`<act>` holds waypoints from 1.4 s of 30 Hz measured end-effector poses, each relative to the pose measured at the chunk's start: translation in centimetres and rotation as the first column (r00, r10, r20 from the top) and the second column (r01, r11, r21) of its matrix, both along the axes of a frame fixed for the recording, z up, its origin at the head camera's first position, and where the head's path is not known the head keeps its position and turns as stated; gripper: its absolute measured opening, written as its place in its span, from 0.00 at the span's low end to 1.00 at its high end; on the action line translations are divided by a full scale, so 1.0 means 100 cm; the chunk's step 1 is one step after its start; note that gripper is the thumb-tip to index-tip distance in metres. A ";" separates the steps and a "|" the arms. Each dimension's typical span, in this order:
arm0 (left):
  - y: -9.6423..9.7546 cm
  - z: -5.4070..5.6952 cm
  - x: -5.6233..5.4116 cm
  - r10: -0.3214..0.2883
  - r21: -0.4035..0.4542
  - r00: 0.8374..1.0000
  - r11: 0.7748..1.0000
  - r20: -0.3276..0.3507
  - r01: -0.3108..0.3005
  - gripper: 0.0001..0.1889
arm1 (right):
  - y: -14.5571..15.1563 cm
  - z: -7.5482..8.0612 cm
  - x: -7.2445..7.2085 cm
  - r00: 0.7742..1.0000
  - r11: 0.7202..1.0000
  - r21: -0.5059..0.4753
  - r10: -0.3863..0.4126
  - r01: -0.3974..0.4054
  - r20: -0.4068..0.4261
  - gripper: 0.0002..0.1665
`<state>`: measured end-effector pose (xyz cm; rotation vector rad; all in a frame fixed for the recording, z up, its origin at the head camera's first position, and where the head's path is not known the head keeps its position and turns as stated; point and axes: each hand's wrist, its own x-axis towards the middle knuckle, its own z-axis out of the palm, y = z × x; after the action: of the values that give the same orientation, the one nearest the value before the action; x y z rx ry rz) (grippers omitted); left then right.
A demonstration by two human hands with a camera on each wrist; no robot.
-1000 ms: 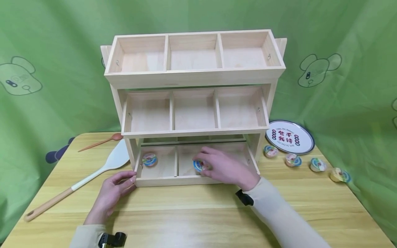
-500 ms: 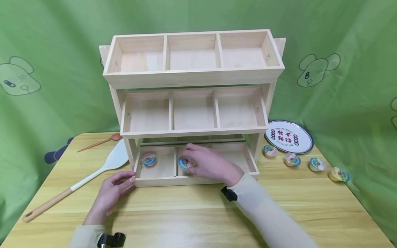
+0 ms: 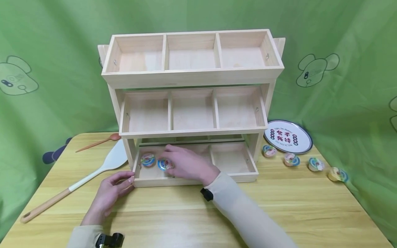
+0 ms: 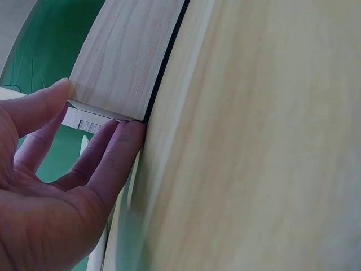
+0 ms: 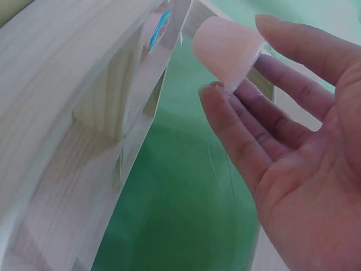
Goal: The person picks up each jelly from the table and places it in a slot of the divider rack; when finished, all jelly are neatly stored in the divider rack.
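A pale, smooth-grained wooden rack (image 3: 192, 77) of three tiers, each split into three square compartments, stands on the light wood counter (image 3: 186, 220). The right hand (image 3: 186, 165) reaches into the bottom tray (image 3: 235, 177) and pinches a small round jelly cup (image 3: 164, 164) with a bright printed foil lid, over the left compartment, just right of a second jelly cup (image 3: 148, 159) lying there. The right wrist view shows what the head view cannot: the held cup's translucent pinkish body (image 5: 225, 48) gripped at the fingertips (image 5: 217, 99). The left hand (image 3: 110, 194) rests on the counter, fingers loosely straight, touching the tray's near left corner; its wrist view shows the fingertips (image 4: 127, 132) pressed under the tray's edge. Four more cups (image 3: 305, 162) sit in a row at the right, near a round printed plate (image 3: 288, 136). A white spatula (image 3: 77, 184) with a wooden handle lies left.
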<state>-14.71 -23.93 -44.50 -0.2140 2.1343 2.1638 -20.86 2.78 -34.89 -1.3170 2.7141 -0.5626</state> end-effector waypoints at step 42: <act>0.000 -0.001 0.000 0.013 0.008 1.000 1.000 0.008 -0.013 0.19 | -0.037 -0.046 -0.025 0.999 0.994 0.112 -0.013 0.007 0.053 0.24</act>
<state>-14.67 -23.89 -44.60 -0.2362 2.1250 2.1749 -23.39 -0.88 -39.46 -1.2446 2.6675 -0.4334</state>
